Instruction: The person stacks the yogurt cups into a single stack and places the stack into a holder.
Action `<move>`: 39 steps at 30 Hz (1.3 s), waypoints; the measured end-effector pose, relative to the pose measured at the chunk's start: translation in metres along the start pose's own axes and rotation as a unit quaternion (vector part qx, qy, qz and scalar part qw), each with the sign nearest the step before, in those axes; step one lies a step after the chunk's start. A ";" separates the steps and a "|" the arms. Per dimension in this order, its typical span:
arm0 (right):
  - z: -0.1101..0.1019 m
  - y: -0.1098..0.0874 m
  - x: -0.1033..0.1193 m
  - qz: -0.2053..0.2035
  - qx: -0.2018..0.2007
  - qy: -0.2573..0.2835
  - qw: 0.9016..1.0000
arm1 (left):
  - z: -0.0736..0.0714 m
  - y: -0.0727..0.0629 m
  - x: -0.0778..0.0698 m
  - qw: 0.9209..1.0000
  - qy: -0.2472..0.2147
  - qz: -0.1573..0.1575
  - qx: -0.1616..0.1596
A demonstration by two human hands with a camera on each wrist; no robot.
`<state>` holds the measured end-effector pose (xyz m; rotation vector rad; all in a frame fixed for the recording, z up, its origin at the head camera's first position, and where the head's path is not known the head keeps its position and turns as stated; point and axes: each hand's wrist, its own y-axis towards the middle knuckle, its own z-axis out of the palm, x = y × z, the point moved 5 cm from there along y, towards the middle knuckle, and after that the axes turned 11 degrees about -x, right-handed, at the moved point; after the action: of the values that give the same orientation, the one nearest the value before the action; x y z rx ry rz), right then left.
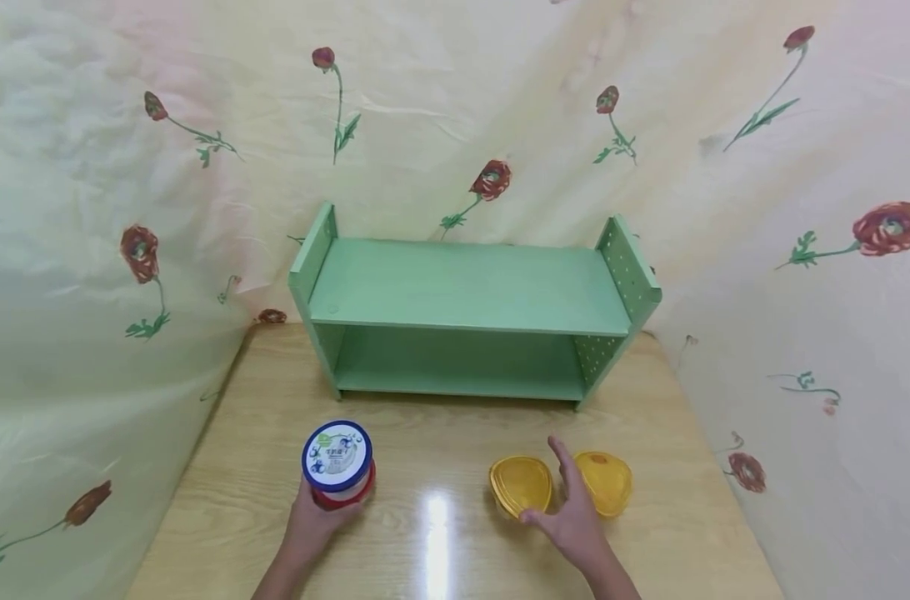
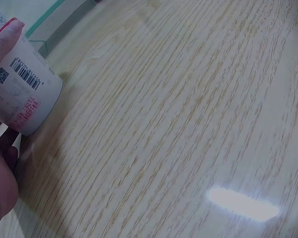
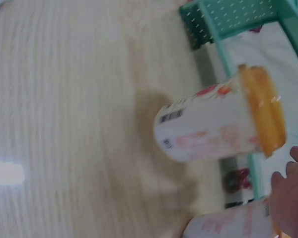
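My left hand [image 1: 310, 518] grips a white paper tub [image 2: 32, 82] with a red lid [image 1: 353, 497], its thumb at the red rim in the left wrist view. A blue-lidded tub [image 1: 337, 456] sits stacked on that red lid. On the right, two yellow-lidded tubs stand side by side: a left one [image 1: 522, 485] and a right one [image 1: 607, 483]. Between them my right hand [image 1: 575, 527] has its fingers spread, the thumb tip close to the front edge of the left yellow lid. The white, printed sides of both yellow-lidded tubs [image 3: 208, 124] show in the right wrist view.
A green two-tier shelf [image 1: 470, 287] with raised perforated side panels stands at the back of the wooden table [image 1: 395, 550]. Behind and at both sides hangs a flower-printed cloth [image 1: 425, 100]. Light glares off the tabletop between the hands.
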<state>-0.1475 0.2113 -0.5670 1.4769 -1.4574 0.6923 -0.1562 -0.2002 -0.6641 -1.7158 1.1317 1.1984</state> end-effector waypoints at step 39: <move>0.027 -0.007 -0.046 0.133 0.009 -0.003 0.991 | 0.000 0.002 0.001 1.000 0.001 -0.012 0.003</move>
<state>-0.1533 0.2073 -0.6208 1.3109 -1.6750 0.8651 -0.1577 -0.2009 -0.6652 -1.7223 1.1124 1.1784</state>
